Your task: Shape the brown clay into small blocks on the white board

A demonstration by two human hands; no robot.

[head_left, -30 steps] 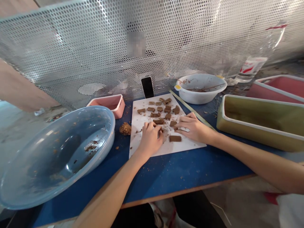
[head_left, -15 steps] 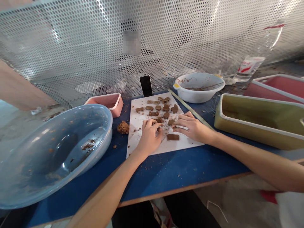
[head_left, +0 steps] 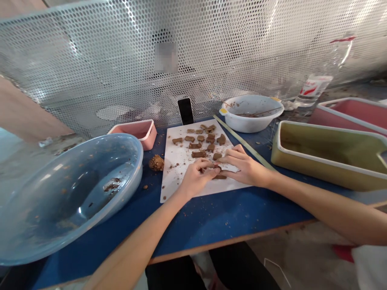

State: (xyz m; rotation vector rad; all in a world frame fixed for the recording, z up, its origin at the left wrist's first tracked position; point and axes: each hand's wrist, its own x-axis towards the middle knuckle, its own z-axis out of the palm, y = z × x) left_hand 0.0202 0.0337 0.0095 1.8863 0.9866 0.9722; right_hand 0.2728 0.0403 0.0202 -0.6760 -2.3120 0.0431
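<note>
My left hand point(head_left: 199, 175) and my right hand point(head_left: 243, 166) meet at the near part of a white board point(head_left: 177, 181). Their fingertips pinch a small brown clay piece point(head_left: 217, 167), mostly covered by the fingers. Just under them a flat brown clay block point(head_left: 221, 177) lies on the board, partly hidden. Several shaped clay pieces sit in loose rows farther up, among them a long one point(head_left: 198, 154) and a squarish one point(head_left: 217, 156). Clay crumbs dot the board. To its left rests a rough brown clay lump point(head_left: 156, 162) on the blue table.
A large blue basin point(head_left: 127, 193) fills the left, with a pink box point(head_left: 148, 139) behind it. A phone point(head_left: 185, 111) leans on the mesh panel. At right are a green stick point(head_left: 246, 144), white basin point(head_left: 252, 125), olive trough point(head_left: 314, 171), pink trough point(head_left: 338, 117) and bottle point(head_left: 314, 90).
Both hands have come together, the left moving right and slightly nearer. They now share a small clay piece between their fingertips and partly cover the flat block. The long clay piece is uncovered.
</note>
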